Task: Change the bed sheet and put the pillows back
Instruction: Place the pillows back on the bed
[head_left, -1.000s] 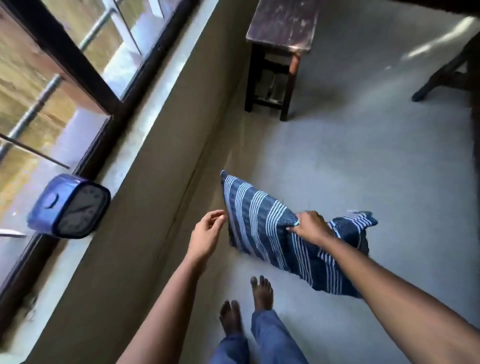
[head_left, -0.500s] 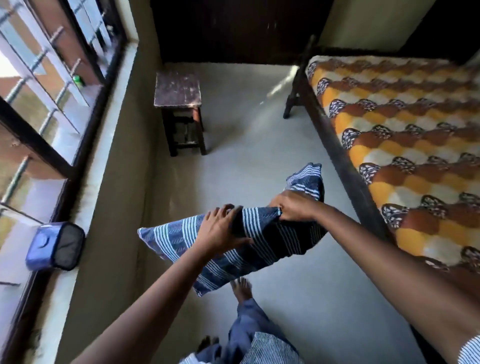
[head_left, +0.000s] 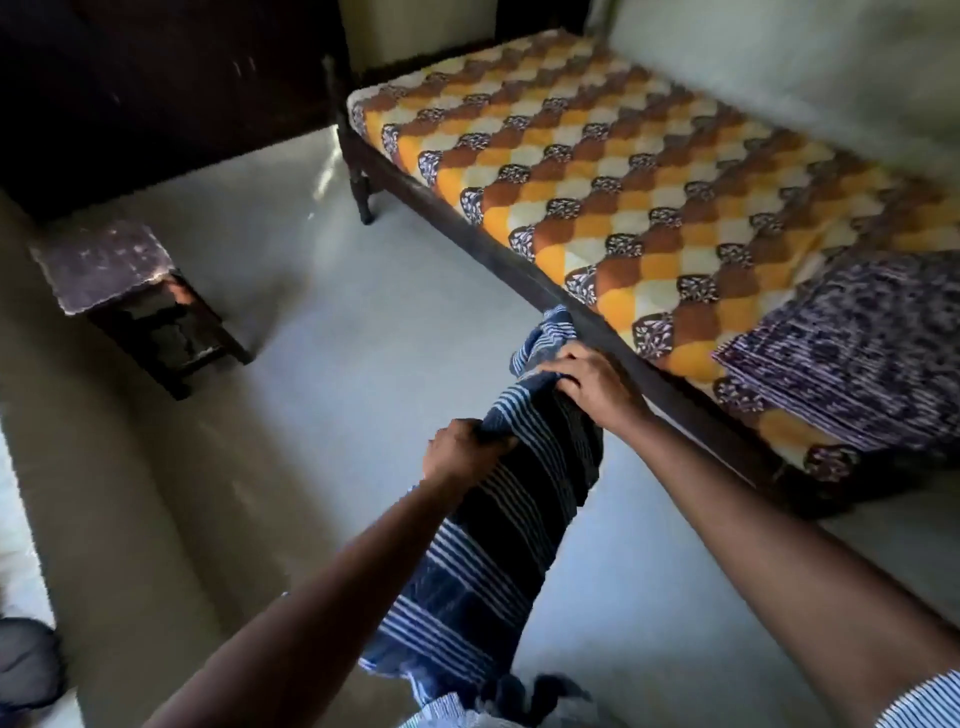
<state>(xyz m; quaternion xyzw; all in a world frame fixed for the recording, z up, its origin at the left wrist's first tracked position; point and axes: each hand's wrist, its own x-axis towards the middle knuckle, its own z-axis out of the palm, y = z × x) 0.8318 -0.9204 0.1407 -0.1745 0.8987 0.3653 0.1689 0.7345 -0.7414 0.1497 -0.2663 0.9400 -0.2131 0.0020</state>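
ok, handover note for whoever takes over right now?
Left hand: grips the pillow at its near top edge.
Right hand: grips its far top edge.
The pillow hangs over the floor, beside the bed rail.
The sheet is spread over the mattress; a folded purple cloth lies on its near end.
Done: sheet looks on.
Left: put the pillow on the bed.

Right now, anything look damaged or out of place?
The stool at left has a scuffed, worn top with a ragged front edge. The striped pillow is off the bed, gripped by the left hand and right hand beside it. Nothing spilled.
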